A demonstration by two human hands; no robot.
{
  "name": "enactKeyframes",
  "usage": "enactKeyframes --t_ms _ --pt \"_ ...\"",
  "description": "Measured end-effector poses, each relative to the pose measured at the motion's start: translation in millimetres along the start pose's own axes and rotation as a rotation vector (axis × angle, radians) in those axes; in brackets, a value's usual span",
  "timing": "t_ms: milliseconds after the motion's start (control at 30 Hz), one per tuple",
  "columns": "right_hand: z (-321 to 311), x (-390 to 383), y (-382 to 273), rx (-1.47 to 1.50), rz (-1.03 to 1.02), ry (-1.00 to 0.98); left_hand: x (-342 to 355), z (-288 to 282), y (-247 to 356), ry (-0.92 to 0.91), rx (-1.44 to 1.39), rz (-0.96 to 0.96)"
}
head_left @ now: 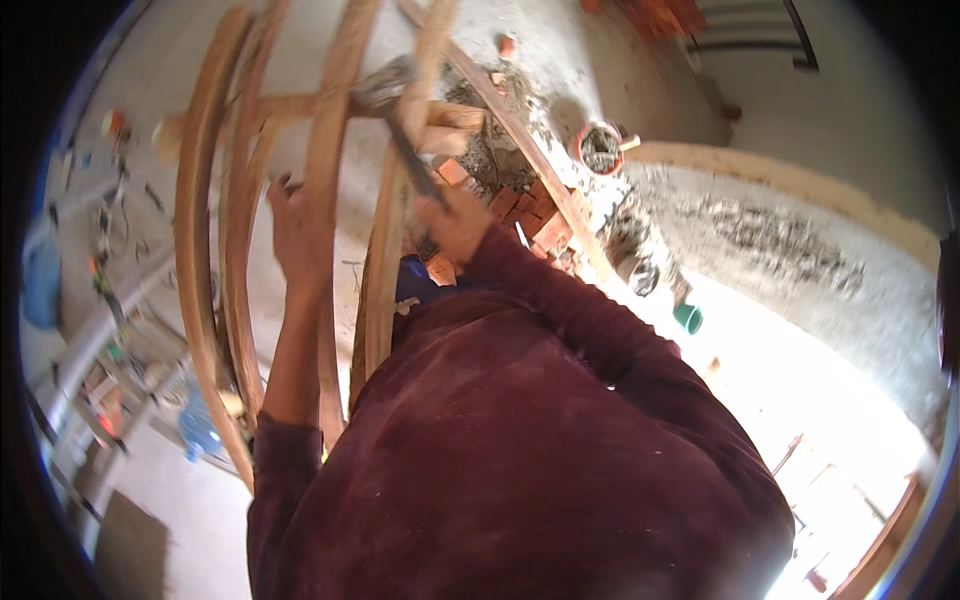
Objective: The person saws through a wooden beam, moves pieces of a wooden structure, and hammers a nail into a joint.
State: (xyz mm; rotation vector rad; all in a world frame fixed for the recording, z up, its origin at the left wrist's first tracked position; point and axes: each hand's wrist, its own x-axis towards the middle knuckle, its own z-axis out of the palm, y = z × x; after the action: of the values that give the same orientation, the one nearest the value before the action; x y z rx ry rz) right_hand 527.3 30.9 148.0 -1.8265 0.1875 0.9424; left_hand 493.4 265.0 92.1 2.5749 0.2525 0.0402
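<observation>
My right hand is closed round the dark handle of a hammer. Its grey head, smeared by motion, is up and to the left, over a wooden crosspiece. My left hand is raised among the long wooden slats, against one slat. Its fingers look loosely bent and apart, with nothing seen in them. To the left run another curved slat and a narrower slat. One more slat stands between my two hands.
Red bricks and rubble lie beyond my right hand, beside a slanting board. Farther right are a bucket of grey mix and a green container. A clear blue plastic bottle lies at the left.
</observation>
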Motion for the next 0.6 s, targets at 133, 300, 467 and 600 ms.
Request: enactKeyframes --t_ms 133,300,467,600 --pt "37.4 21.8 43.6 -0.094 -0.391 0.188 29.1 -10.1 38.7 -0.115 -0.183 -0.225" --pt "10.0 11.7 25.0 -0.048 -0.269 -0.182 38.9 -0.9 64.9 -0.164 0.119 -0.221" --pt "-24.7 21.3 50.4 0.058 -0.322 -0.509 39.9 -5.6 76.7 -0.119 0.496 -0.042" --pt "-40.4 82.7 214.3 0.054 -0.202 0.029 41.9 -11.0 50.4 -0.164 0.306 0.033"
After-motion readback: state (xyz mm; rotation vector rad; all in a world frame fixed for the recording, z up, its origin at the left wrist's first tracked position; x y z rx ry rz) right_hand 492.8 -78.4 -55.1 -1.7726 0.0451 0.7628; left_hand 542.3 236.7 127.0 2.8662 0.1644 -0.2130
